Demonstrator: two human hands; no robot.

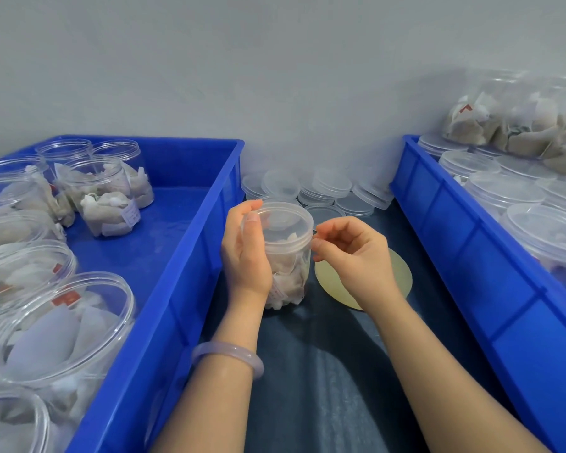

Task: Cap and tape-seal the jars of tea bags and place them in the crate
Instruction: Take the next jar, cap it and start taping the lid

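A clear jar (288, 256) filled with tea bags stands between two blue crates, with a translucent cap (283, 219) on it. My left hand (245, 250) grips the jar's left side, thumb up at the cap's rim. My right hand (353, 253) is at the jar's right side just under the cap, fingers curled, thumb and forefinger pinched together close to the rim; what they pinch is too small to tell. A round yellow disc (399, 273) lies on the dark surface under my right hand. The left crate (164, 289) holds several uncapped jars of tea bags (102, 197).
Several loose caps (327, 188) are piled against the wall behind the jar. The right crate (490, 279) holds several capped jars (549, 233), with more tea-bag jars stacked on top. A dark cloth (321, 371) covers the narrow gap between the crates.
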